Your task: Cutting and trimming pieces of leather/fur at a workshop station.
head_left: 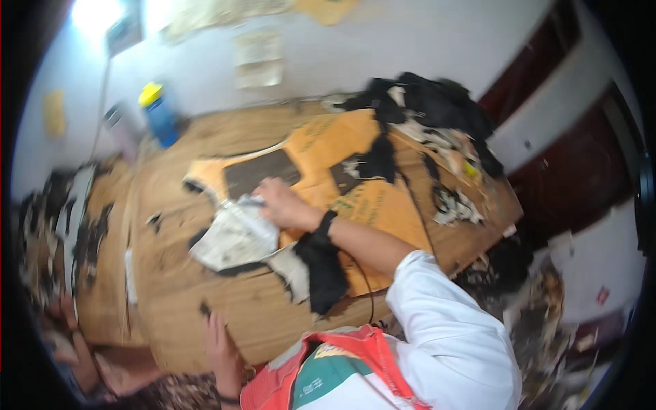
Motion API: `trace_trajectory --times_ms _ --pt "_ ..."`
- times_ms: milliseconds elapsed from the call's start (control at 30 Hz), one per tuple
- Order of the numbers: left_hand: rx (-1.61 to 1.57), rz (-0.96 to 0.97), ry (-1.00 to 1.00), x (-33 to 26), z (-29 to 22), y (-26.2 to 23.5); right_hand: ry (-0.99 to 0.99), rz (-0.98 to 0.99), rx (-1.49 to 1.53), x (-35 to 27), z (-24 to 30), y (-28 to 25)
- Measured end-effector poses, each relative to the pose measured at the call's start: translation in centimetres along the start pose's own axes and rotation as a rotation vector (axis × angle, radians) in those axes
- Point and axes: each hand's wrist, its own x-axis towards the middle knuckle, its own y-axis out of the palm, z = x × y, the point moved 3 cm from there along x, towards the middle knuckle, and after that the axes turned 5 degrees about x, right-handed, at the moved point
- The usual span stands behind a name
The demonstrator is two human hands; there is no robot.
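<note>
Off-white, dark-edged, hide-like piece [236, 239] lies left of centre on the brown wooden tabletop [174, 301]; my right hand [283, 203] curls at its upper edge, grip unclear; my open, seemingly empty left hand [222, 348] should press it flat.

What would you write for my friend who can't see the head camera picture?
A person's right hand touches a pale, dark-edged piece partly over a yellow sheet on a wooden table. The left hand is by the near edge. Black and pale scraps heap up at the far right; a blue bottle with a yellow lid stands far left.
</note>
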Motion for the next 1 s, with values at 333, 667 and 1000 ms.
trace_trajectory --times_ms 333,667,1000 --pt "0.714 -0.345 -0.266 -8.3 -1.8 0.0 0.358 -0.247 -0.126 -19.4 -3.2 -19.5" --pt "0.297 -0.193 0.042 -1.0 -17.0 2.9 0.812 -0.275 -0.401 -41.0 -11.0 -32.1" --pt "0.064 -0.317 0.159 2.6 -27.5 3.5 1.317 -0.655 -0.313 -53.9 -18.4 -39.4"
